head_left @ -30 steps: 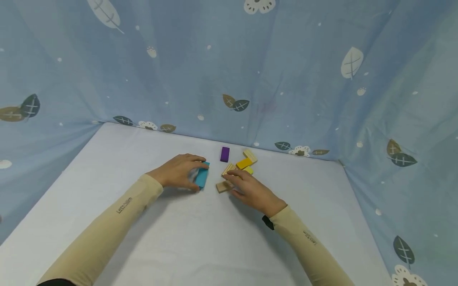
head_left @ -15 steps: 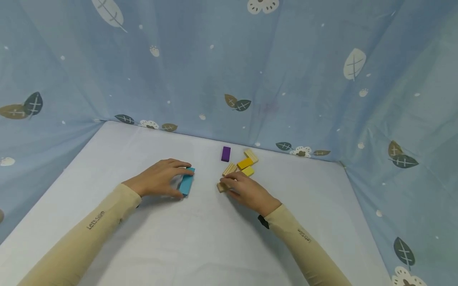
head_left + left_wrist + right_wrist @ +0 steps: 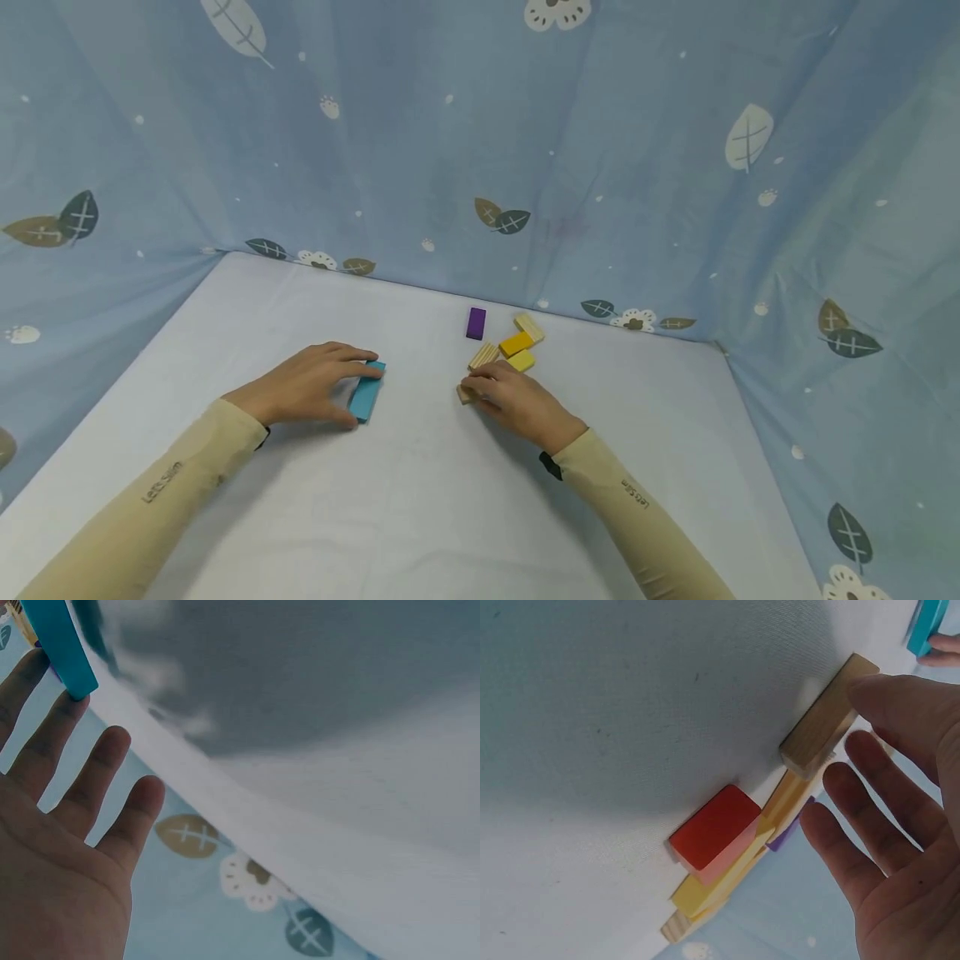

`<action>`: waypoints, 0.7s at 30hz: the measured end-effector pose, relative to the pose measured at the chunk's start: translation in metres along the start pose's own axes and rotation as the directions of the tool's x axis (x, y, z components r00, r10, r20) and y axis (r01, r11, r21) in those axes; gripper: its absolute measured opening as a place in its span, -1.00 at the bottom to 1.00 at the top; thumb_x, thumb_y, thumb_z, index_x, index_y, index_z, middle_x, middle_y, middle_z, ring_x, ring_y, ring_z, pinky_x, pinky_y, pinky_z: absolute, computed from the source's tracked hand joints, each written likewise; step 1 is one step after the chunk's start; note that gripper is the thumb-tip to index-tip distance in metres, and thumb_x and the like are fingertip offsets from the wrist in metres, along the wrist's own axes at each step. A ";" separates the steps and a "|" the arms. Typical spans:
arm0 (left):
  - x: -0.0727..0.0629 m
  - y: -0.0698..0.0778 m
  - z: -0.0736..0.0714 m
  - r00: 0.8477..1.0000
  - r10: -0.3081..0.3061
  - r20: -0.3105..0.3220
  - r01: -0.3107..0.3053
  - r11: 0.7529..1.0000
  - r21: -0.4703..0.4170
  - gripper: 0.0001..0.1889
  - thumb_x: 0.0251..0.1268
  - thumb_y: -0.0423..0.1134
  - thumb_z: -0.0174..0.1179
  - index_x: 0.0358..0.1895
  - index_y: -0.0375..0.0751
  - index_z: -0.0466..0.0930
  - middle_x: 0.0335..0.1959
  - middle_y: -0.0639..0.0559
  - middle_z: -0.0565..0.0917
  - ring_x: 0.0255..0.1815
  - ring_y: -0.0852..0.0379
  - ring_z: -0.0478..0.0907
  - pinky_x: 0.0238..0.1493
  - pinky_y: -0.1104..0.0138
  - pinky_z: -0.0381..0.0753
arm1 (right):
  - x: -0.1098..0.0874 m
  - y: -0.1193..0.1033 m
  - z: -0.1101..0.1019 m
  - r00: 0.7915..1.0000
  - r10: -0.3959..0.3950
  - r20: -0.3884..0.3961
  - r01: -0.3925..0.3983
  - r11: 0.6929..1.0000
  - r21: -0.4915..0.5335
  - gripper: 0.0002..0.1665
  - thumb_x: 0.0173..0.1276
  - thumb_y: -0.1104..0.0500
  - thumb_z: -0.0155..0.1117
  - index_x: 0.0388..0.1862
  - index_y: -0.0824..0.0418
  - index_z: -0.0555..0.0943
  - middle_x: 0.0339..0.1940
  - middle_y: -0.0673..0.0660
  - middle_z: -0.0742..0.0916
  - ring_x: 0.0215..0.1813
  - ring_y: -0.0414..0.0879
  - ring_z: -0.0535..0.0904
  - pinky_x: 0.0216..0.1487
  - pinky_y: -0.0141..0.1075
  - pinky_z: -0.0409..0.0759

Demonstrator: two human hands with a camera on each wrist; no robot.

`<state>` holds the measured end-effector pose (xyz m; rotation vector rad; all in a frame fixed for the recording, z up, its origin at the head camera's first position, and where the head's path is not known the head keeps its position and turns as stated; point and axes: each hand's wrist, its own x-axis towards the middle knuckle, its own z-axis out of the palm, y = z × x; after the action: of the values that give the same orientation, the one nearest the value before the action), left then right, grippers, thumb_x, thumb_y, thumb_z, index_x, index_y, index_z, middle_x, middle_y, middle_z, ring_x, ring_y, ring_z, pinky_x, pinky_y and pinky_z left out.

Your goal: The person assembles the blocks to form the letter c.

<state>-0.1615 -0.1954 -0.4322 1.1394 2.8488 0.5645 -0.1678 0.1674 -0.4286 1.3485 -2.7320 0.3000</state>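
Note:
In the head view my left hand (image 3: pixel 300 386) grips a light-blue block (image 3: pixel 367 393) lengthwise, thumb at its near end and fingertips at the far end. The left wrist view has the block (image 3: pixel 64 645) in its top corner, two fingertips against it. My right hand (image 3: pixel 528 406) pinches a plain wooden block (image 3: pixel 466 395), mostly covered from above. In the right wrist view the thumb presses on one end of this wooden block (image 3: pixel 821 724). Beside it lies a red block (image 3: pixel 718 829), hidden from the head camera by my right hand.
Past my right fingers lie a striped wooden block (image 3: pixel 483 357), a yellow block (image 3: pixel 521 361), an orange-yellow block (image 3: pixel 516 344) and a pale wooden block (image 3: pixel 529 327). A purple block (image 3: pixel 476 323) stands apart from them. Blue patterned cloth (image 3: pixel 405 150) walls in the white tabletop (image 3: pixel 420 517).
My left hand has drawn the light-blue block left and toward me, away from the others. My right hand has shifted slightly left, covering more of the plain wooden block.

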 end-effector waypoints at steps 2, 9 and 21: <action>-0.004 -0.001 -0.001 1.000 -0.003 0.006 0.003 1.000 -0.010 -0.24 -0.08 0.01 0.61 0.30 -0.07 0.63 0.37 -0.05 0.53 0.37 -0.16 0.42 0.32 -0.11 0.42 | 0.000 0.000 0.000 1.000 -0.006 -0.003 0.006 1.000 -0.004 -0.54 0.28 0.28 0.49 0.18 0.19 0.67 0.13 0.14 0.69 0.17 -0.03 0.61 0.20 -0.26 0.62; -0.012 -0.003 -0.002 0.999 0.001 0.035 0.001 0.998 -0.060 -0.23 -0.05 -0.02 0.61 0.34 -0.06 0.58 0.41 -0.07 0.50 0.40 -0.23 0.39 0.33 -0.16 0.39 | -0.001 0.001 0.000 1.000 0.002 0.006 -0.003 1.000 0.010 -0.54 0.27 0.32 0.49 0.17 0.22 0.69 0.12 0.15 0.70 0.17 -0.03 0.62 0.19 -0.27 0.63; -0.014 0.001 -0.007 0.999 -0.029 0.041 0.032 0.996 -0.080 -0.26 -0.06 -0.06 0.62 0.30 -0.06 0.61 0.41 -0.09 0.51 0.38 -0.37 0.39 0.34 -0.22 0.37 | 0.001 0.000 0.003 1.000 0.014 0.007 -0.014 1.000 -0.002 -0.55 0.29 0.33 0.46 0.18 0.21 0.68 0.11 0.17 0.67 0.17 -0.01 0.62 0.29 -0.17 0.57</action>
<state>-0.1515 -0.2062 -0.4273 1.0798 2.7774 0.6409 -0.1681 0.1655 -0.4314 1.3329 -2.7481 0.2932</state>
